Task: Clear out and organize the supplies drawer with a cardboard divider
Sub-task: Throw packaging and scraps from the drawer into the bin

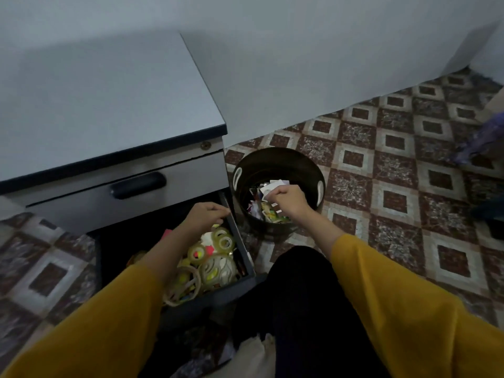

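Mustard sleeves [395,296] frame the head view: the right hand [286,199] pinches a white paper scrap [268,189] over the dark bin [300,165] just beside the open drawer [241,242], probably for a straight drop, while the left hand [207,216] curls above the tape rolls [218,255], grasp unclear.

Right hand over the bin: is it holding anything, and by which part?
Right hand pinches white paper scraps by one edge, above the bin.
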